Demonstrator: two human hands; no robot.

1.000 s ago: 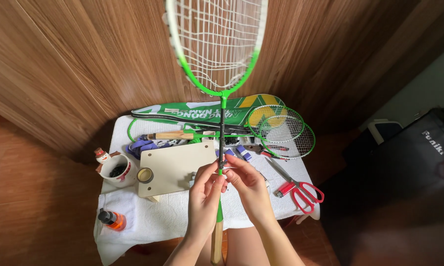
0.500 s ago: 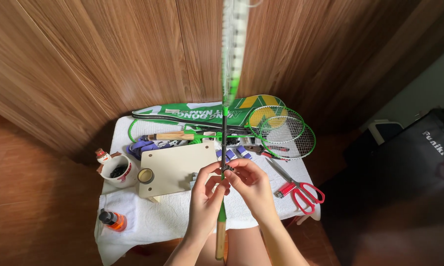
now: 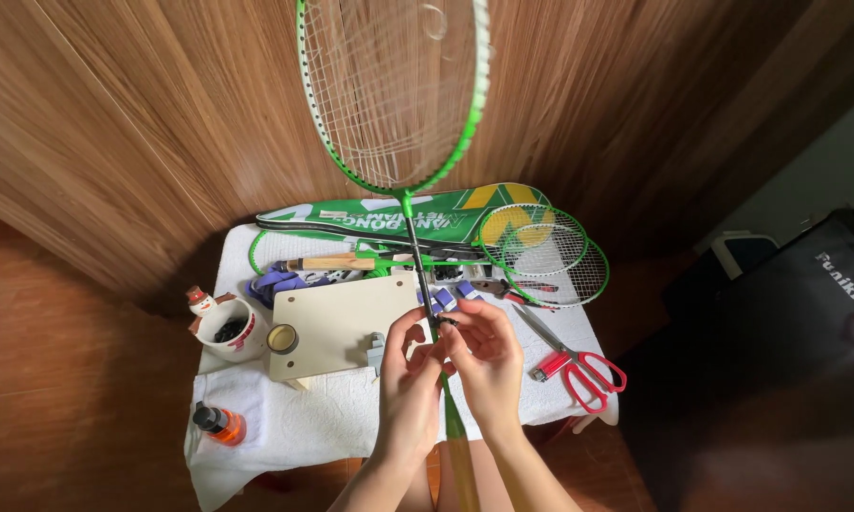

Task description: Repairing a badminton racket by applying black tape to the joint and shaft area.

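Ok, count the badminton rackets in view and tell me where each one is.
3. One green-framed racket is held upright by both hands at its shaft. Two more green-rimmed racket heads lie overlapping on the white-clothed table, right of the green racket cover. Others may be hidden underneath.

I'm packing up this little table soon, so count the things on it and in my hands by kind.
Green-framed badminton rackets: 3, one held upright in both hands, two lying flat
Green racket cover: 1
Red-handled scissors: 1
White mug with a snowman figure: 1
Pale wooden board: 1
Small orange bottle: 1
Total: 8
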